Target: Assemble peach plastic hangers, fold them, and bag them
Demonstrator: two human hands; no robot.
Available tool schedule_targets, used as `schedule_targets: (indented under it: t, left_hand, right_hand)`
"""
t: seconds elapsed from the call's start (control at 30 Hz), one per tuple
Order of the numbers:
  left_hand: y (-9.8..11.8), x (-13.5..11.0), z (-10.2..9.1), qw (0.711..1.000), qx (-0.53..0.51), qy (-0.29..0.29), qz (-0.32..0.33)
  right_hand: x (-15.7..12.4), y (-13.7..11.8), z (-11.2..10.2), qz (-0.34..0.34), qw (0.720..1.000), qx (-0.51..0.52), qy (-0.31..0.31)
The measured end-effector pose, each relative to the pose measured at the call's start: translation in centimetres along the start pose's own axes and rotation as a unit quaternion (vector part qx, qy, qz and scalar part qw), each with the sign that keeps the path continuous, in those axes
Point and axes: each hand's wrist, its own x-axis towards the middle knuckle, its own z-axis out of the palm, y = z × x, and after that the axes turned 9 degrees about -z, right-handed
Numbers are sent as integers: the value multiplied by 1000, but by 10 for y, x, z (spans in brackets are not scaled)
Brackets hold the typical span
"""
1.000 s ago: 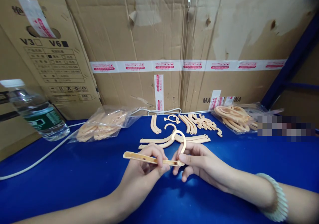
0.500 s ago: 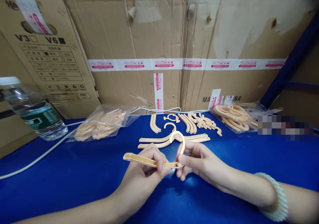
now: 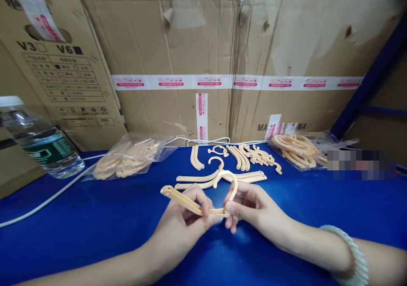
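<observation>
My left hand [image 3: 186, 222] pinches a peach plastic hanger arm [image 3: 181, 199], its free end tilted up to the left. My right hand [image 3: 251, 207] is closed on a peach hook piece [image 3: 231, 181] where it meets the arm's inner end. Both hands hover just above the blue table [image 3: 95, 226]. An assembled peach hanger [image 3: 219, 176] lies flat right behind them. Further back lie loose peach arms and hooks [image 3: 244, 155].
A clear bag of peach parts [image 3: 130, 156] sits at the left, another bag [image 3: 299, 148] at the right. A water bottle [image 3: 38, 140] stands at the far left. A white cable [image 3: 47, 203] runs across the table. Cardboard boxes [image 3: 197, 44] wall the back.
My left hand has tipped the arm's free end upward. Both hands have stayed together at the joint, shifted slightly lower and left.
</observation>
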Motion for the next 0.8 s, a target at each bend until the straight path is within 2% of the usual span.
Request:
schedule_targets:
  t: [0.1,0.33,0.57,0.8]
  left_hand:
    - [2,1,0,1000,-12,-13,-21]
    - [4,4,1,999,-41,-4,-34]
    - [4,6,1,992,-96,41,-67]
    - [8,7,1,992,-91,46,-78]
  right_hand:
    - [0,-1,0,-5,1000,-9,4]
    - [0,-2,2,5,1000,9,15]
    - [2,-1,1,-12,1000,-4,27]
    - [5,1,-1,2,1000,-7,19]
